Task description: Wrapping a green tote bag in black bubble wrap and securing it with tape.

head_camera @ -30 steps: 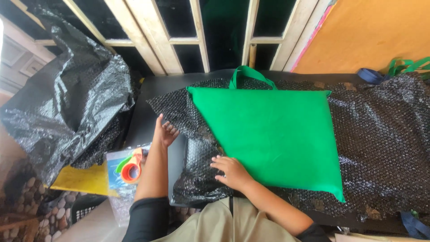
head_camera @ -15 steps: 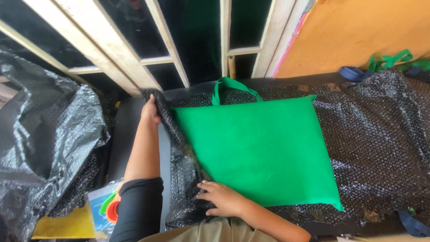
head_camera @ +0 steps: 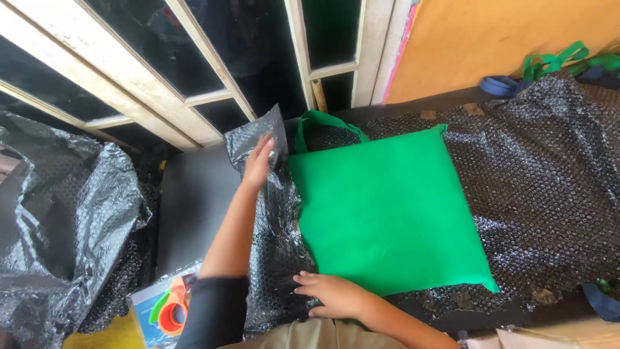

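Note:
A flat green fabric bag (head_camera: 387, 207) with a loop handle lies on a sheet of black bubble wrap (head_camera: 549, 181) spread over a dark table (head_camera: 194, 194). My left hand (head_camera: 258, 161) grips the far left edge of the wrap and holds it lifted and folded against the bag's left side. My right hand (head_camera: 329, 294) presses flat on the wrap at the bag's near left corner, fingers spread.
A big heap of black bubble wrap (head_camera: 58, 226) fills the left. An orange and green tape dispenser (head_camera: 171, 310) lies on a clear bag near my left elbow. Wooden window frames (head_camera: 194, 64) stand behind the table; green and blue straps (head_camera: 549, 64) lie at the far right.
My left hand took hold of the wrap's left edge, carried it from the far corner toward the bag, and raised it. The right hand stayed near the bag's front corner.

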